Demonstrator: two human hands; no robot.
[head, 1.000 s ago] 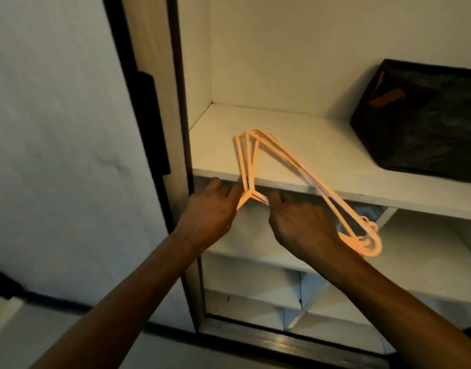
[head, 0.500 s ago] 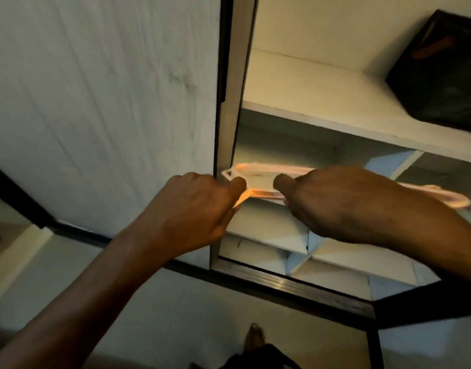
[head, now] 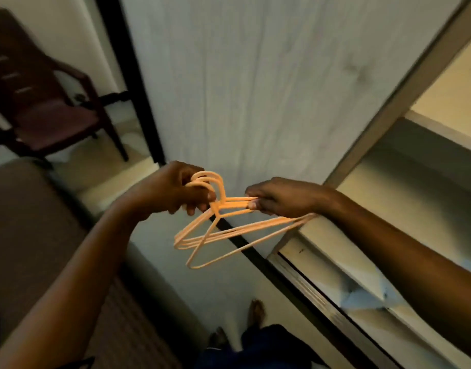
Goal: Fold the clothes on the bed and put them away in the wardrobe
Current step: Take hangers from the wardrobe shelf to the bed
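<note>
Gripping hangers [head: 229, 230] between both hands [head: 175, 190]

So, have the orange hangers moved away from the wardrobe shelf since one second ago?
Yes. The hangers were resting on the shelf; now both hands hold them clear of it, out in front of the wardrobe door, above the floor.

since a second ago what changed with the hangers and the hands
The bundle of orange hangers has come off the wardrobe shelf and is now held in the air in front of the sliding door. The left hand has shifted to grip the hooks; the right hand pinches the top bars. The view has swung left, away from the shelves. Both hands still hold the bundle.
</note>
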